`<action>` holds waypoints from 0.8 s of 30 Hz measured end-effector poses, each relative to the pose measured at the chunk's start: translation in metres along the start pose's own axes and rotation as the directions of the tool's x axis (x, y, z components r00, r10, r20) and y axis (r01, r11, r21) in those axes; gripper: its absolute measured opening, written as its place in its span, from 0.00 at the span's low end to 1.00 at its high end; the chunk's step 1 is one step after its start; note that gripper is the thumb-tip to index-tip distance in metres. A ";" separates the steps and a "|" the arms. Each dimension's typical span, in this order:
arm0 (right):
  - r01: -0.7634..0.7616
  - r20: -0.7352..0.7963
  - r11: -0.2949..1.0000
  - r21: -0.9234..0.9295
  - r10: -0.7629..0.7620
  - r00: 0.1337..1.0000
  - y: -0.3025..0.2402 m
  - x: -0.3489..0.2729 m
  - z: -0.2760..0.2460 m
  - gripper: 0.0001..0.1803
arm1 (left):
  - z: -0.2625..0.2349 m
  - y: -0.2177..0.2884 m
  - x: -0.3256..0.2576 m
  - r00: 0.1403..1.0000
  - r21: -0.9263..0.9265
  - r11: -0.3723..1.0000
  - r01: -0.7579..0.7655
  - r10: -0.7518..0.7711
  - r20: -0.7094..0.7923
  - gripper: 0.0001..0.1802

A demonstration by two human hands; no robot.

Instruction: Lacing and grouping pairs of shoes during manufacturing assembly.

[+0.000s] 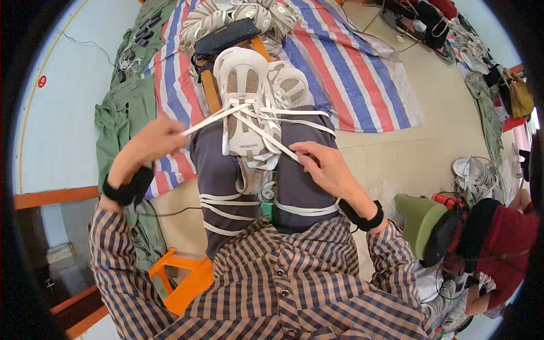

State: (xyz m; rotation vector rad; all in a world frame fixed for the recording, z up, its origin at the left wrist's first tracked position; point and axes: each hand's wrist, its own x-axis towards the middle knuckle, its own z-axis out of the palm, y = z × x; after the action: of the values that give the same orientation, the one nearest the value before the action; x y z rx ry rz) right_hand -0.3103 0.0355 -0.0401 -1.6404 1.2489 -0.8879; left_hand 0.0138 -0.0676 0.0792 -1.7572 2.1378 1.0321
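A white and beige sneaker (245, 136) rests on my lap between my thighs, its toe pointing away from me. My left hand (158, 137) pinches one flat cream shoelace (205, 122), stretched out to the left of the shoe. In my right hand (327, 168) the other lace (266, 136) is pinched and pulled taut toward the lower right. The two laces cross over the shoe's upper. Beside it lies a second sneaker (289, 84), partly hidden behind the first. Loose laces (309, 120) drape across my right thigh, and more laces (226, 200) loop round both legs.
Beyond the shoes stands a wooden stool with a dark pad (226, 38). Several sneakers (241, 20) are heaped on a striped sheet (351, 73). An orange stool (187, 283) is at lower left. To the right are a person in red (510, 249), a green chair back (418, 218) and piled shoes (479, 178).
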 end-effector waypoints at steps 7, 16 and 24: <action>-0.198 0.058 0.970 0.139 0.192 0.980 0.002 -0.009 -0.014 0.13 | 0.026 -0.106 -0.115 0.944 -0.349 0.879 0.324 -0.323 0.063 0.11; -0.126 0.088 0.991 0.039 0.122 0.989 -0.004 -0.012 -0.006 0.13 | 0.120 -0.107 -0.175 0.958 -0.514 0.817 0.260 -0.284 0.033 0.06; -0.077 0.148 0.995 -0.056 0.084 0.985 -0.015 -0.010 0.013 0.13 | 0.188 -0.027 -0.218 0.937 -0.477 0.834 -0.278 0.126 -0.326 0.06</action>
State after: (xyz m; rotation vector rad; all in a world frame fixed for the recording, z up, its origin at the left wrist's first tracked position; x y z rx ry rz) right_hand -0.2958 0.0500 -0.0312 -1.6518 1.2323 -0.6758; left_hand 0.0478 0.2177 0.0489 -2.0355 2.4262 1.6336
